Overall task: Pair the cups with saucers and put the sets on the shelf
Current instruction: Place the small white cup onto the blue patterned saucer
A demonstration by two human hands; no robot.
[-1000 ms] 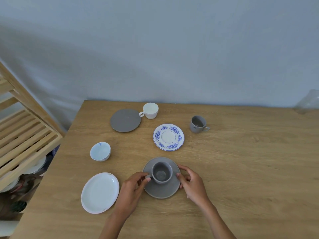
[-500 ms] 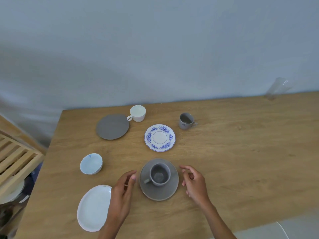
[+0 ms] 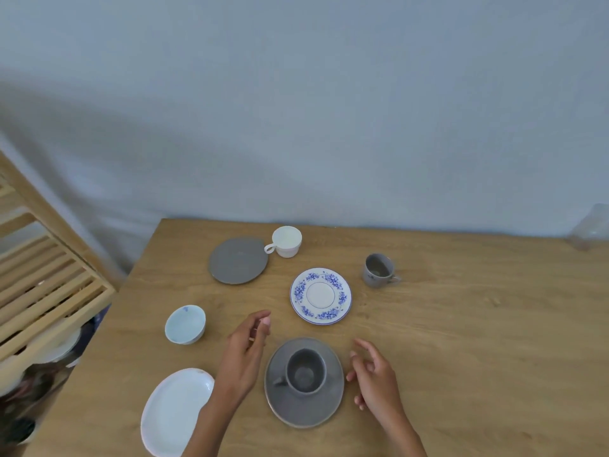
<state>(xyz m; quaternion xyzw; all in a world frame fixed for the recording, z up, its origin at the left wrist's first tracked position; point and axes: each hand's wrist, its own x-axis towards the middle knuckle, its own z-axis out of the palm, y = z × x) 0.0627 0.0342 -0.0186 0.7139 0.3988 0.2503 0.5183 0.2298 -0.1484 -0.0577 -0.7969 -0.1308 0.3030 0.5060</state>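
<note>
We take this for a home, likely a dining or kitchen corner. A light wooden bench (image 3: 461,341) stands with its far edge against a plain pale blue wall (image 3: 329,110). On it sit household crockery: a flowered saucer (image 3: 320,296), a white cup (image 3: 286,241), grey cups and saucers. Past its left edge stands a slatted pine shelf (image 3: 49,285) with plates stacked underneath.

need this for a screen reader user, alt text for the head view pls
A grey cup sits on a grey saucer between two open, empty hands, left hand and right hand, on a wooden table.
</note>
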